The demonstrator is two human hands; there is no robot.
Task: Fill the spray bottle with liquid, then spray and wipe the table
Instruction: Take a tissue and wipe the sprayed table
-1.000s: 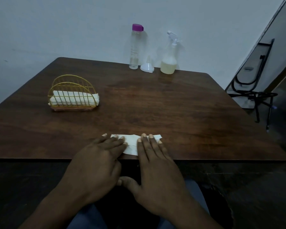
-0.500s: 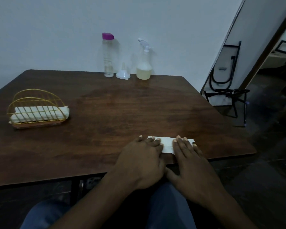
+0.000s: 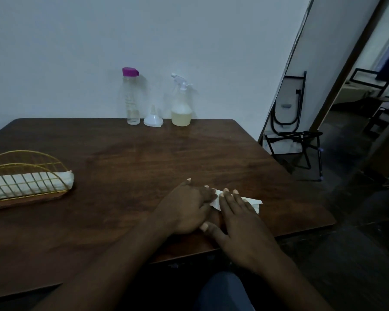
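The left hand (image 3: 186, 207) and right hand (image 3: 240, 221) hide most of the folded white paper napkin (image 3: 253, 202). Far left of the napkin, the gold wire holder (image 3: 27, 176) is cut by the picture's edge.

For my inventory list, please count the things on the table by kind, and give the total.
Bottles: 2, the purple-capped bottle and the spray bottle
Funnel: 1
Napkin holder: 1, napkins inside uncounted
Loose tissue: 1, under the left hand and right hand
Total: 5
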